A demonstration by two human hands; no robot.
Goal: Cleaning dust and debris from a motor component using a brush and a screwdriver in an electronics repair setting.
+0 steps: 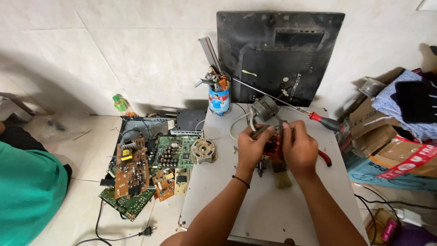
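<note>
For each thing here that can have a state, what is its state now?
Left hand: closed on the motor part.
Right hand: closed on the motor part.
Motor part: held between both hands, copper windings exposed.
Screwdriver: lying flat on the board.
Paintbrush: lying under the hands.
Tool cup: upright, full.
Circuit boards: bare, piled on floor.

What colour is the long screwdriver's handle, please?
Red and black, on the screwdriver in the head view.

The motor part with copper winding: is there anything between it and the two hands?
Nothing visible does. The left hand and right hand already grip the motor part from both sides, above the grey board.
</note>
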